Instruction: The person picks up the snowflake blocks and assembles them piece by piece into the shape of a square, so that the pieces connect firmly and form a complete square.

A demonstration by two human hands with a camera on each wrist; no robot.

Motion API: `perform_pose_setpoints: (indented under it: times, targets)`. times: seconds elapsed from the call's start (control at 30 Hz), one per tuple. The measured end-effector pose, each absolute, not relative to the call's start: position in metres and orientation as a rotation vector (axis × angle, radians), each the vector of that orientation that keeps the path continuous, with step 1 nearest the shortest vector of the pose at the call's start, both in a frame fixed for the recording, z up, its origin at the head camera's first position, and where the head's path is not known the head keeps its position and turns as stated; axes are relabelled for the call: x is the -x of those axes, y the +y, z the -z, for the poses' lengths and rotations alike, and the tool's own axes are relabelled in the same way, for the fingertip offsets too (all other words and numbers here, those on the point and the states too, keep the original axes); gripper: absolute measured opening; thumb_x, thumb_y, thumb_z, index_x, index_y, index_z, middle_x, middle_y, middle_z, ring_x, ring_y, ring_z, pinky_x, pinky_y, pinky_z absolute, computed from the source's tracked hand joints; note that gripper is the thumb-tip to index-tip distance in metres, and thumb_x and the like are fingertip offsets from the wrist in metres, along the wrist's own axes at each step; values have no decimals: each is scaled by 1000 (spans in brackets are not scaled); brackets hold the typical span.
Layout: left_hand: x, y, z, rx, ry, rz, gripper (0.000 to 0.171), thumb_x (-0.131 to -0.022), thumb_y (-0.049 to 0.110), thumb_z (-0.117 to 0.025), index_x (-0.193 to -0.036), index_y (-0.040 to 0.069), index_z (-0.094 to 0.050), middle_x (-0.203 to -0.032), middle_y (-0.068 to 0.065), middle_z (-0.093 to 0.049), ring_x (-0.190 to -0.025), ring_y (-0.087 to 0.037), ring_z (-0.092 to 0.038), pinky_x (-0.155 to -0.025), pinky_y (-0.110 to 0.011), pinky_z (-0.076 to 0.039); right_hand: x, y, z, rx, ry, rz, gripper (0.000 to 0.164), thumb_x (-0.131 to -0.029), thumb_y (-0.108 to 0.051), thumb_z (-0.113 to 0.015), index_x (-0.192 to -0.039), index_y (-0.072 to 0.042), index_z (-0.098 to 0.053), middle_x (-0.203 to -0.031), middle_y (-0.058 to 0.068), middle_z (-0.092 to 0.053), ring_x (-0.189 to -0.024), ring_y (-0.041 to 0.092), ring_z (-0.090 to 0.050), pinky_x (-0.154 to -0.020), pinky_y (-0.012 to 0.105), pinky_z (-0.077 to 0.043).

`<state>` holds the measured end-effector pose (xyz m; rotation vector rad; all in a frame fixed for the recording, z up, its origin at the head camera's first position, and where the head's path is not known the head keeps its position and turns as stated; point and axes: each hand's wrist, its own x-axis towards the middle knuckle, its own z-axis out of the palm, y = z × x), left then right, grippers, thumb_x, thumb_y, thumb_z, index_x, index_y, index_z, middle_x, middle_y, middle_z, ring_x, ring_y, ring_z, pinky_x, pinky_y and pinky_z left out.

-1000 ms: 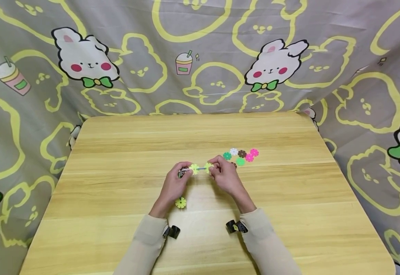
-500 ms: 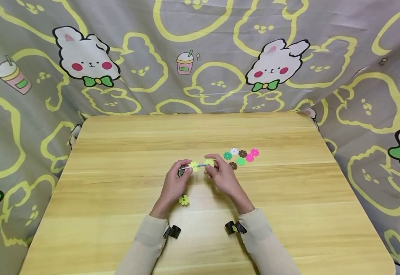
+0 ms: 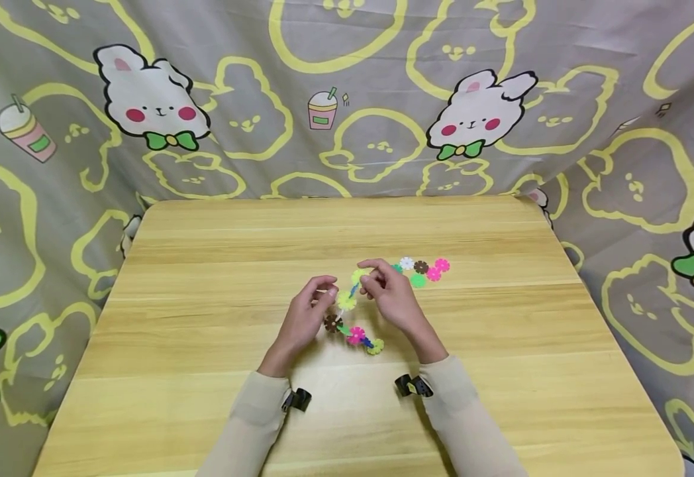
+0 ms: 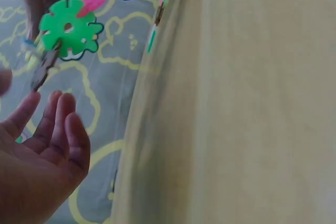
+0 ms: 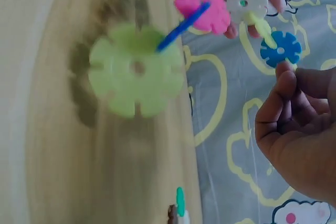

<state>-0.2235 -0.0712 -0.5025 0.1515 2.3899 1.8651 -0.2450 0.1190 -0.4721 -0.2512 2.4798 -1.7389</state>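
Observation:
My right hand [image 3: 391, 299] pinches the yellow end disc [image 3: 358, 276] of a chain of notched plastic snowflake discs. From there the chain runs through blue, yellow [image 3: 347, 301], white, brown [image 3: 333, 324], green, pink [image 3: 356, 335] and dark blue to a yellow disc [image 3: 375, 346] at its other end. It slants toward the left hand, then bends back right. My left hand [image 3: 304, 317] has loosely bent fingers and holds nothing. In the left wrist view its index fingertip [image 4: 32, 98] is right by the edge of the brown disc [image 4: 46, 66]. The right wrist view shows the chain's yellow end large and blurred.
Loose discs lie on the wooden table [image 3: 204, 331] beyond the right hand: white [image 3: 406, 264], brown [image 3: 421, 267], light green [image 3: 418, 281] and two pink [image 3: 434, 273]. A darker green one is partly covered by the hand. A patterned curtain [image 3: 371, 86] surrounds the table.
My left hand has let go of the chain, whose free end has swung from beside the left wrist to between the hands. My right hand keeps its pinch and now hides one loose brown disc.

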Motion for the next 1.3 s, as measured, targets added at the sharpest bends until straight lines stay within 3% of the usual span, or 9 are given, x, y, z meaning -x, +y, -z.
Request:
perform_pose_setpoints:
  times: [0.13,0.23,0.43,0.8,1.07,1.3]
  targets:
    - [226,-67,499,-217,2466,-1815,34,-103,33,-46,-126,12,-58,-111,-9,-65,-92,-19,-59,-75,-32,-50,245,113,468,339,2512,1632,19,-96,-16,-58,-115,-14,-58,-84,10,-67,-74,36,-60,-62,28,-48]
    - [227,-65,497,-252,2531,-1769,28,-103,32,-46,-118,14,-62,-101,-5,-65,-85,-17,-57,-69,-30,-49,244,109,465,408,2536,1570,16,-97,-17,-58,-113,-15,-60,-81,6,-67,-66,29,-57,-56,23,-44]
    - [224,-65,499,-298,2550,-1767,24,-103,31,-46,-107,17,-65,-81,-3,-59,-70,-16,-52,-61,-27,-45,242,104,462,477,2564,1507,14,-96,-17,-59,-110,-16,-62,-78,6,-67,-58,15,-52,-51,22,-41]
    - [223,-64,499,-290,2580,-1849,25,-103,22,-45,-97,7,-63,-72,-6,-56,-61,-13,-49,-56,-22,-41,243,107,462,450,2559,1457,20,-97,-20,-58,-116,-20,-63,-80,8,-68,-57,16,-52,-50,24,-41]
    - [225,-69,503,-76,2575,-1950,30,-104,22,-43,-95,2,-63,-76,-10,-60,-62,-13,-48,-56,-21,-40,253,144,470,313,2662,1419,22,-96,-18,-59,-118,-14,-64,-86,11,-68,-65,19,-55,-54,26,-44]
    - [216,-70,475,14,2559,-1959,29,-104,15,-41,-97,-6,-60,-75,-13,-58,-58,-9,-45,-54,-19,-38,267,196,484,19,2823,1233,29,-96,-19,-56,-123,-10,-62,-99,9,-65,-85,23,-59,-70,31,-47]
